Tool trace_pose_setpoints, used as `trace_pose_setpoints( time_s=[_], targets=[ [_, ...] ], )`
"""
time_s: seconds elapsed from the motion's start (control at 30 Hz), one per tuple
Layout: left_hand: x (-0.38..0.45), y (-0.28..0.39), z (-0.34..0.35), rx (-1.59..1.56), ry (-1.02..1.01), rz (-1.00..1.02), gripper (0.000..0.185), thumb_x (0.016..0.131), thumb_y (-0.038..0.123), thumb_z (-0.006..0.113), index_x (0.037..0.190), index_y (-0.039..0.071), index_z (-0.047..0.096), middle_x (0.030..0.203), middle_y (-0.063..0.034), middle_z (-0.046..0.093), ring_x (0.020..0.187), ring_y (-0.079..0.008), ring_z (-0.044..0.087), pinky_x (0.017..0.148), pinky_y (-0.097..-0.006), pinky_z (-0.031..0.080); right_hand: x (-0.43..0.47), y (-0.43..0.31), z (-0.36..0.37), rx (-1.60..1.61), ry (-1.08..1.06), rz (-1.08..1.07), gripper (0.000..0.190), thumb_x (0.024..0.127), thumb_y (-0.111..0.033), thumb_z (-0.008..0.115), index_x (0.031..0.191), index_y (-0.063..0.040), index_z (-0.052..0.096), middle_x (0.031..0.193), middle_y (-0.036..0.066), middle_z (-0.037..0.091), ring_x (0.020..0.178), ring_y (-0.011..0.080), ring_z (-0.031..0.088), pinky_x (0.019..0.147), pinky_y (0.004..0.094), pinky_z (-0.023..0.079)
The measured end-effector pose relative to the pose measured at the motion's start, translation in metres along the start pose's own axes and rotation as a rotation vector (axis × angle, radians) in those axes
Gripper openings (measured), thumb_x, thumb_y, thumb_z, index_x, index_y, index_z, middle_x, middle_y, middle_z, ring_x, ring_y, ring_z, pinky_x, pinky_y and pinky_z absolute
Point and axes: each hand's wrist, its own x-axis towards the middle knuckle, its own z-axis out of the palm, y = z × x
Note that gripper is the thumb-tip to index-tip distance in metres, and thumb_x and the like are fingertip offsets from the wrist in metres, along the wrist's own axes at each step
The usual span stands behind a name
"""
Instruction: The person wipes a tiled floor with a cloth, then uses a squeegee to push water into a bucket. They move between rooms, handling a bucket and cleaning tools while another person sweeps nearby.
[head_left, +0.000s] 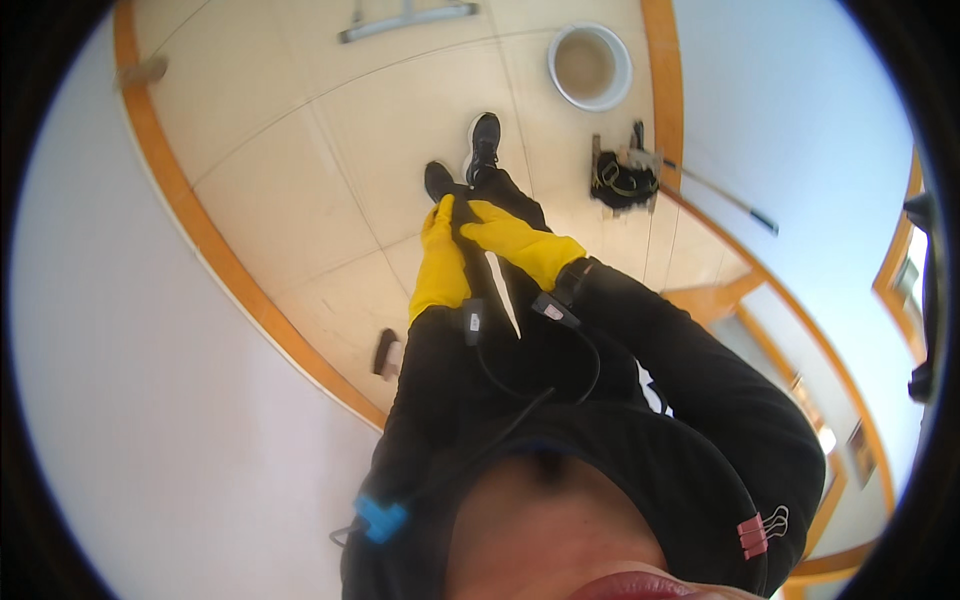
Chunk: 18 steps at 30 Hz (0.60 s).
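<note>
A yellow rubber glove covers my left hand (441, 266), which hangs in front of my dark trousers with its fingers towards my feet. My right hand (517, 236), in a matching yellow glove, reaches across beside it, fingertips close to the left glove. Dark cloth shows between the two gloves; whether either hand grips it is unclear. Small black boxes with cables sit at my left wrist (473, 321) and my right wrist (556, 309). Beyond the hands are my black shoes (486, 139) on the tiled floor (285, 187).
A white bucket (555, 71) of murky brown water stands near the right wall. Close to it are a dark bag-like thing (626, 184) and a long handle (724, 196). A brush-like object (386, 354) lies by the left wall (150, 337). A metal stand foot (409, 21) is ahead.
</note>
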Motion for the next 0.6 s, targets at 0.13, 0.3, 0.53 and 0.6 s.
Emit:
trace_pose_setpoints(
  time_s=[0.13,0.3,0.53,0.6],
  targets=[
    [-0.006,-0.026,-0.019,0.004,-0.055,0.103,0.031,0.095,0.02,0.073,0.121,0.005,0.067,0.112,-0.0118,0.07,0.098,-0.0251,0.068,0.082,-0.0356,0.058,-0.036,0.025,0.005,0.086,0.051,0.012,0.064,0.096,-0.037,0.066,0.147,-0.003,0.049,0.151,0.016,0.05,0.142,0.026,0.043,0.116,0.0329,0.035],
    [0.013,-0.054,-0.037,0.082,-0.23,0.205,0.03,0.1,0.022,0.066,0.122,0.001,0.065,0.11,-0.0135,0.07,0.097,-0.025,0.068,0.085,-0.0338,0.057,-0.081,0.074,-0.024,0.457,0.08,-0.196,0.044,0.099,-0.023,0.065,0.138,-0.004,0.058,0.134,0.011,0.063,0.127,0.0204,0.056,0.108,0.0277,0.042],
    [0.056,-0.069,-0.004,0.098,-0.247,-0.257,0.045,0.108,0.039,0.047,0.133,0.004,0.06,0.119,-0.0156,0.067,0.097,-0.0333,0.059,0.093,-0.0479,0.049,-0.084,0.233,-0.12,1.002,0.161,-0.155,0.03,0.1,-0.016,0.066,0.125,-0.001,0.063,0.113,0.01,0.071,0.091,0.0195,0.069,0.081,0.0315,0.057],
    [0.05,-0.087,0.015,0.206,-0.262,-0.163,0.047,0.107,0.042,0.049,0.135,0.004,0.058,0.119,-0.0161,0.067,0.1,-0.0344,0.061,0.093,-0.0474,0.05,-0.087,0.288,-0.153,1.097,0.192,-0.137,0.027,0.1,-0.015,0.066,0.123,-0.002,0.063,0.11,0.011,0.071,0.087,0.0202,0.07,0.078,0.0321,0.057]
  ],
)
